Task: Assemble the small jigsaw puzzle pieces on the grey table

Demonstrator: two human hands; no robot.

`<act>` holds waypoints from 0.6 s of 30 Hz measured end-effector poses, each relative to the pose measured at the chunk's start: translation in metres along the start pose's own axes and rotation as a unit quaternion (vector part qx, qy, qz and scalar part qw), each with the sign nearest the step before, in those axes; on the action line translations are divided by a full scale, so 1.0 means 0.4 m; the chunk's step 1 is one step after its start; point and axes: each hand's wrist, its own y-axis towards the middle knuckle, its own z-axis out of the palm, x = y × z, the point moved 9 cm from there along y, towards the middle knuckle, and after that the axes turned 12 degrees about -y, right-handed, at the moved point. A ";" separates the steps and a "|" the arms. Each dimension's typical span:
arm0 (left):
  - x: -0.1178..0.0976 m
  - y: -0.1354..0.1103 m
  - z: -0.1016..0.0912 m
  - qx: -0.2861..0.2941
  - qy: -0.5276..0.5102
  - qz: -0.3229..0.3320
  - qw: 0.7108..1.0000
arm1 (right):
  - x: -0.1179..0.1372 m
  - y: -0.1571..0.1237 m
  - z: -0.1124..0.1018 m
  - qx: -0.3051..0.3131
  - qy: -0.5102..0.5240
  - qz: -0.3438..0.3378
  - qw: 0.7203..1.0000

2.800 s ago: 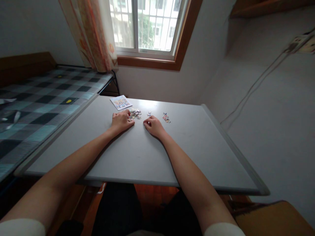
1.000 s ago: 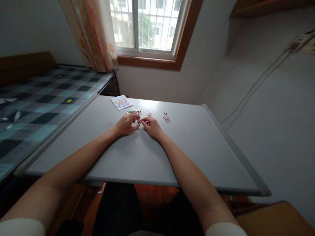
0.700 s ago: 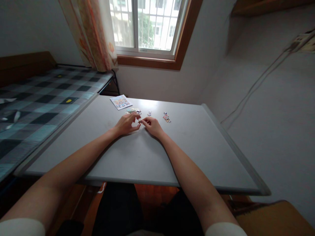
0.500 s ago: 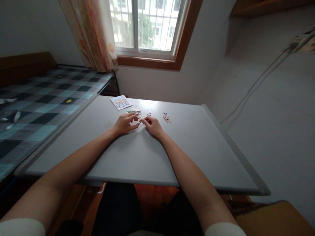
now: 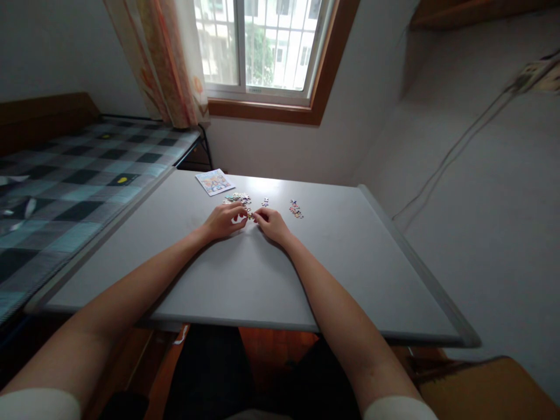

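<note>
On the grey table (image 5: pixel 306 280) my left hand (image 5: pixel 224 221) and my right hand (image 5: pixel 272 224) meet fingertip to fingertip. Both pinch small jigsaw pieces (image 5: pixel 249 215) held between them, just above the tabletop. Right behind the hands lies a loose pile of puzzle pieces (image 5: pixel 238 198). A couple of single pieces (image 5: pixel 265 202) lie beyond my right hand, and a small cluster of pieces (image 5: pixel 296 209) sits further right. A picture card (image 5: pixel 214 181) lies flat near the table's far edge.
A bed with a blue and black checked cover (image 5: pixel 65 186) runs along the table's left side. A window (image 5: pixel 258 46) with a patterned curtain (image 5: pixel 161 58) is behind the table. A white wall (image 5: pixel 481 192) stands close on the right, with a cable running down it.
My hands, apart 2.8 s ago with the left at the pile, have come together. Over the last second they stay joined, fingers shifting slightly round the pieces.
</note>
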 end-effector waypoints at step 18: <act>-0.001 0.003 -0.003 0.003 0.011 -0.013 1.000 | 0.007 -0.009 -0.005 -0.010 -0.015 -0.003 1.000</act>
